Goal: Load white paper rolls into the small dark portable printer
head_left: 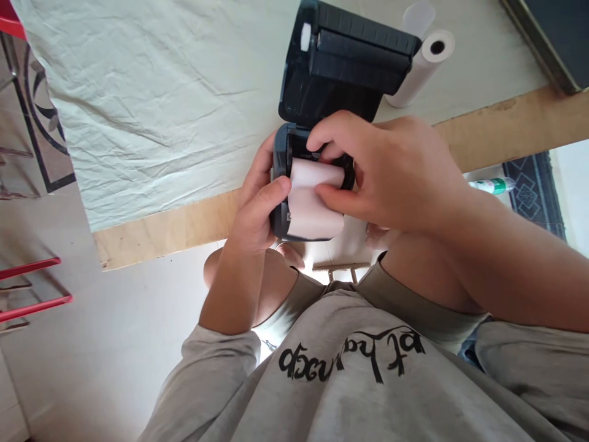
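A small black receipt printer [281, 150] is held over the table edge, its hinged lid [350, 61] swung up and away from me. Inside its bay sits a white paper roll [317, 175], with a loose end of paper hanging over the near side. My left hand [260, 205] is wrapped around the printer's left side, thumb on the rim by the paper. My right hand [391, 166] reaches in from the right, thumb on the paper and fingers curled into the bay at the roll's far side. The fingertips there are partly hidden.
Another white paper roll [418, 70] stands on the cloth-covered table [161, 110] behind the lid, a white disc-like piece beside it. A dark flat object [552, 37] lies at the far right. Below are a plastic bottle [492, 185] and a red-edged rack [34, 310].
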A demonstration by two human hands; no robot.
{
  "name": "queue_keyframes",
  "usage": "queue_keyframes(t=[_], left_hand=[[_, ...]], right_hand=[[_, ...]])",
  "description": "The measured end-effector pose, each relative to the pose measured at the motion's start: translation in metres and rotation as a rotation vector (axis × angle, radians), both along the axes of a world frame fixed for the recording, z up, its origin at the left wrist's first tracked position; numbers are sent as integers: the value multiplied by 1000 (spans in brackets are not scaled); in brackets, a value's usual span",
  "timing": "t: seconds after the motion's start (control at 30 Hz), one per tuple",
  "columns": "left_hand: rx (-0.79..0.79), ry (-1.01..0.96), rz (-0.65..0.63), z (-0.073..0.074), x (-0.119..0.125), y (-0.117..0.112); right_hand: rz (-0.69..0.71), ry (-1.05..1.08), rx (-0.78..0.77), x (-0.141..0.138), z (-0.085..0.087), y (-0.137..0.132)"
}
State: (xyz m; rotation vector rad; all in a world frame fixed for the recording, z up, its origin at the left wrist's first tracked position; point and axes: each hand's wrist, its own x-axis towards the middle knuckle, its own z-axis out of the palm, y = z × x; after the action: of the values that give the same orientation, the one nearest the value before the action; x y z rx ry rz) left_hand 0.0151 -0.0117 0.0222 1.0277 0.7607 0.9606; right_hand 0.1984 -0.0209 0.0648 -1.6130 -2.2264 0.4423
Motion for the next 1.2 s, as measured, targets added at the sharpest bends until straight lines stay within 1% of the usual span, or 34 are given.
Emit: queue_keyframes(t=[0.1,0.17,0.2,0.27,0.33,0.4,0.47,0.53,0.6,0.67,0.73,0.83,0.9,0.93,1.0,1.1,1.2], left_hand=[[-6,-12,13,3,0,0],[-15,-36,38,3,0,1],[-23,-54,45,2,-1,2],[-44,-83,47,0,-1,3],[-68,-98,66,-2,1,5],[-88,-113,78,-3,2,5],[-93,-128,90,-4,5,5],[-95,-126,105,-4,6,5],[-104,-104,119,-3,6,5],[-104,-81,107,-2,6,5],[-93,-75,89,-1,5,6],[-93,-70,81,0,5,6],[-111,-59,82,1,4,6],[-119,-52,87,1,4,6],[-124,-40,97,2,4,6],[-112,-15,104,2,4,6],[-89,-17,92,2,3,5]], right_hand=[[142,345,29,13,-2,-1],[181,586,-16,23,-7,-2],[177,700,-69,27,-11,-2],[117,911,-178,34,-19,0],[17,1060,-279,40,-27,4],[-76,1142,-352,44,-35,9],[-131,1170,-352,47,-40,12],[-154,1166,-290,47,-44,14],[-130,1128,-203,45,-45,14],[-103,1038,-125,43,-44,12],[-111,879,-16,42,-41,11],[-161,582,172,41,-37,11],[-188,427,263,41,-36,14],[-203,378,276,41,-37,16],[-226,328,250,41,-39,20],[-236,275,131,40,-44,23],[-276,184,52,39,-45,22]])
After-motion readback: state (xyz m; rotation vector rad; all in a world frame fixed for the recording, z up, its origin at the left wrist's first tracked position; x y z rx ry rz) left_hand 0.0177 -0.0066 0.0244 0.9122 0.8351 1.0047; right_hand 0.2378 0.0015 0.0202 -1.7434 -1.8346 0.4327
